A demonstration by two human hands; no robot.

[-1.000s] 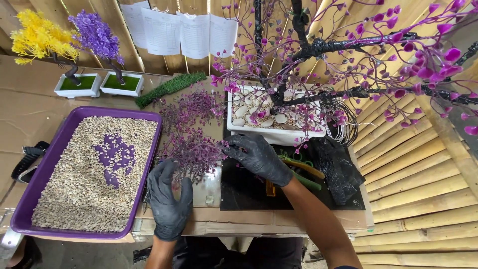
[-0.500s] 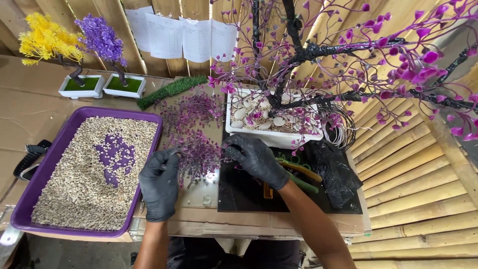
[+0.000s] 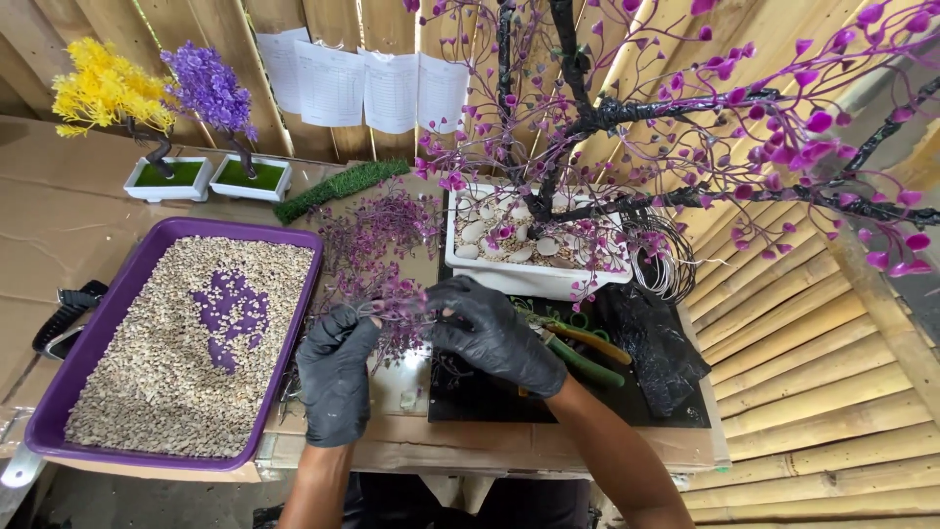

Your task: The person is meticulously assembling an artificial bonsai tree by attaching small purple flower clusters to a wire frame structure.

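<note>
Head camera view, looking down on a cardboard-covered worktop [image 3: 59, 225] set against a wooden slat wall. Nearest, at the front edge, two hands in black gloves meet over a small purple beaded sprig [image 3: 397, 309] — the left hand [image 3: 335, 374] curls its fingers around one end, and the right hand [image 3: 493, 331] pinches the other end between thumb and fingertips. Both hands grip the sprig just above the worktop, near the middle of its front edge.

Just right of the right hand, pliers with green and orange handles [image 3: 578, 348] lie on a black mat [image 3: 470, 397], beside a crumpled black plastic bag [image 3: 651, 348]. Toward the front-left corner sits a purple tray [image 3: 304, 294] filled with pale gravel [image 3: 147, 362], with a patch of purple showing through near its centre.

Behind the hands, a loose heap of purple beaded sprigs [image 3: 377, 230] covers the middle of the worktop. Beyond it to the right stands a white rectangular planter [image 3: 529, 279] holding pale pebbles and a large artificial tree [image 3: 587, 118] with black branches and magenta buds — its branches spread overhead. A coil of wire [image 3: 666, 260] rests at the planter's right end.

At the back-left stand two small artificial trees in white pots, one yellow [image 3: 108, 93] and one purple [image 3: 208, 88], with a strip of fake grass [image 3: 338, 189] beside them. Sheets of paper [image 3: 367, 88] hang on the wall.
</note>
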